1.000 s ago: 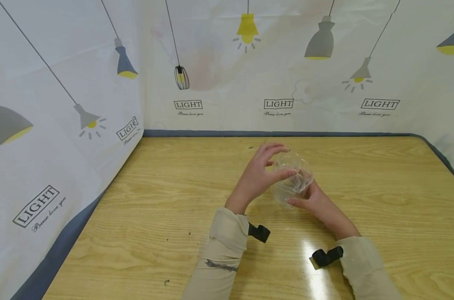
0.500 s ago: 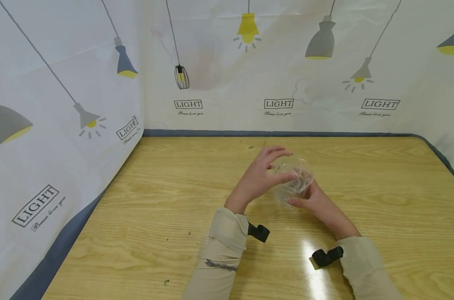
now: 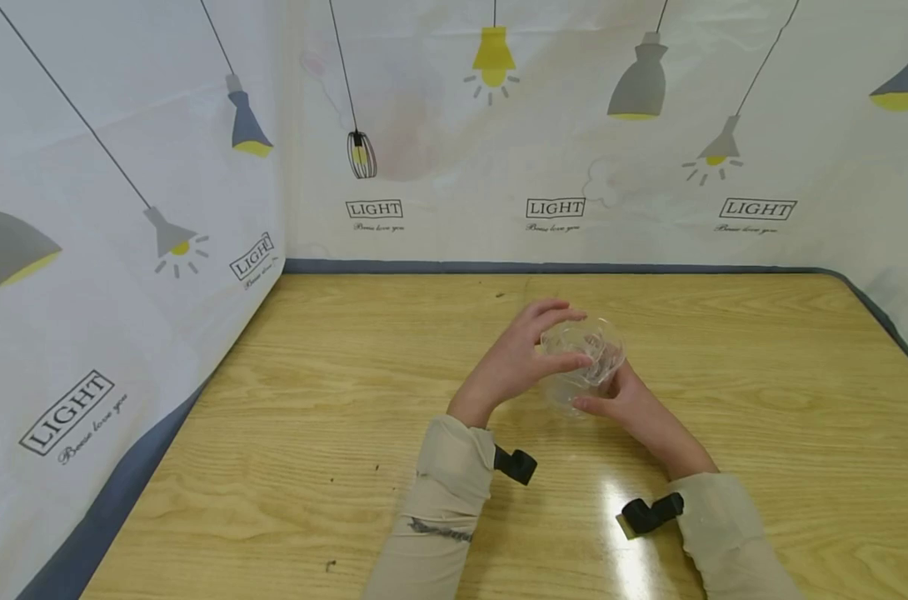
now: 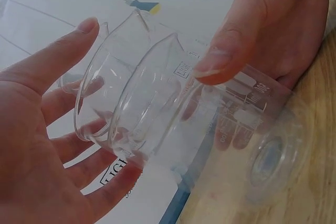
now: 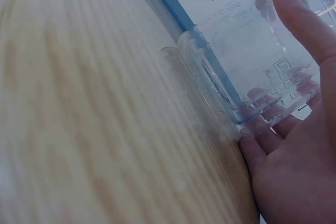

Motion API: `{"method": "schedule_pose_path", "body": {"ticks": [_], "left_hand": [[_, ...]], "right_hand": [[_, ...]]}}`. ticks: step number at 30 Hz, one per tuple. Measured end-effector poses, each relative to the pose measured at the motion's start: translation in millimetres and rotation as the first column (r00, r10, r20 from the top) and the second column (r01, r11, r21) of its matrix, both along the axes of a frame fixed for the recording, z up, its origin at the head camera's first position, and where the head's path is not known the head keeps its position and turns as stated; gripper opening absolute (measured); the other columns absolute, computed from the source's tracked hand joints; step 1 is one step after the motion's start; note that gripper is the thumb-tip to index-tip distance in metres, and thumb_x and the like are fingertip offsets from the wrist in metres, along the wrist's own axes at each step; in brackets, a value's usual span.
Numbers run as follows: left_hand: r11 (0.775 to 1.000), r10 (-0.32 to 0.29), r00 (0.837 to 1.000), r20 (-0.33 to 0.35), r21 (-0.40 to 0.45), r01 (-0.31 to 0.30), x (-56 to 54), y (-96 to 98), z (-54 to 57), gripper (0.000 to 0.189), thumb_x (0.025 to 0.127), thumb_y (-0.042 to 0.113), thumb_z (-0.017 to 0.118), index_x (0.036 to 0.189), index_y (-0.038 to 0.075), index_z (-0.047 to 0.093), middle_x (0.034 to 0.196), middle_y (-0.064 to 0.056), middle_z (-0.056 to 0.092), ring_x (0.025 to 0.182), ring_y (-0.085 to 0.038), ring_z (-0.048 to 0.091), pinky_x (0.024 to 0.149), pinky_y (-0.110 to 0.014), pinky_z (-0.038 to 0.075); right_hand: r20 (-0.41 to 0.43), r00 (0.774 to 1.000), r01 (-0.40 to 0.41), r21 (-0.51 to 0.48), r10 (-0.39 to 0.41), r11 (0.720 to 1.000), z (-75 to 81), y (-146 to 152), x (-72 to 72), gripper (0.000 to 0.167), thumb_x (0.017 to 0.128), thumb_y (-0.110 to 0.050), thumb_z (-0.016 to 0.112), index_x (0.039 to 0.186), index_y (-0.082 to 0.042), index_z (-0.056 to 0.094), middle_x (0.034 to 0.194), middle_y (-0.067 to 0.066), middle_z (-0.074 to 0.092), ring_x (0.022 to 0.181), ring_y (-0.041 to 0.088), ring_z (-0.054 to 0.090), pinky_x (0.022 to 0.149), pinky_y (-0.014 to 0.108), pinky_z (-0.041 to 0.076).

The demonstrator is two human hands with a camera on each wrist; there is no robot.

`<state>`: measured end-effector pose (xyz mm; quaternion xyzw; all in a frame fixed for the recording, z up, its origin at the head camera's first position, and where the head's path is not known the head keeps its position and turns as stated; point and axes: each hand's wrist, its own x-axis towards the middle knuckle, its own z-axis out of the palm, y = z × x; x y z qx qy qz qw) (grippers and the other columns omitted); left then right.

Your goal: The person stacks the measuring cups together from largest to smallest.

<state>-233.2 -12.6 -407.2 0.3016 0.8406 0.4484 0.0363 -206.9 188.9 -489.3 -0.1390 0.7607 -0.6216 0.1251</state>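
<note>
Clear beakers with spouted rims sit nested in a stack, tilted in the left wrist view. The outer beaker [image 4: 273, 166] has white graduation marks, and its base is close to the tabletop. My right hand [image 3: 634, 404] grips this outer beaker around its side, thumb in front and fingers behind. At the top, my left hand [image 3: 502, 367] holds an inner beaker [image 4: 113, 77] near its rim, thumb on one side and fingers spread along the other. Two rims stand out one behind the other in the left wrist view.
A wood-grain table [image 3: 296, 467] lies under both hands. White cloth [image 3: 439, 150] printed with lamps hangs behind and to the left, bordered by a blue band [image 3: 424, 267]. Black camera mounts [image 3: 516, 465] are strapped at both cuffs.
My left hand has come down slightly, lowering the inner beaker deeper into the outer one, so the rims now sit closer together. The right hand keeps its grip in place.
</note>
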Motion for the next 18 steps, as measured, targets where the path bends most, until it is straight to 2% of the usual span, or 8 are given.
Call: {"method": "schedule_pose_path", "body": {"ticks": [5,11,18], "left_hand": [[1.0,0.001,1.0,0.023,0.003,-0.001,-0.5,0.2,-2.1,0.057,0.075,0.054,0.06,0.127,0.031,0.048,0.138,0.007,0.03,0.124,-0.008,0.029,0.097,-0.039,0.032],[1.0,0.007,0.999,0.044,-0.008,-0.007,-1.5,0.6,-5.3,0.057,0.076,0.055,0.059,0.127,0.032,0.047,0.139,0.009,0.03,0.125,-0.008,0.028,0.098,-0.041,0.031],[1.0,0.007,0.998,0.064,-0.003,-0.007,-3.0,1.2,-8.3,0.056,0.077,0.054,0.059,0.127,0.034,0.046,0.137,0.012,0.03,0.124,-0.01,0.03,0.096,-0.042,0.033]], "right_hand": [[0.0,1.0,0.004,0.015,-0.004,1.0,-0.1,0.4,0.0,0.088,0.081,-0.02,0.067,0.142,-0.026,0.003,0.144,0.005,0.017,0.128,0.026,0.022,0.101,0.051,0.019],[-0.02,1.0,-0.006,-0.022,0.005,1.0,0.2,-0.1,-1.1,0.086,0.081,-0.014,0.066,0.14,-0.035,0.006,0.142,0.0,0.021,0.126,0.023,0.028,0.101,0.049,0.022],[-0.023,1.0,-0.005,-0.029,0.004,1.0,-2.0,0.8,-1.4,0.086,0.081,-0.014,0.066,0.142,-0.024,0.006,0.143,0.006,0.019,0.127,0.025,0.025,0.102,0.049,0.018]]}}
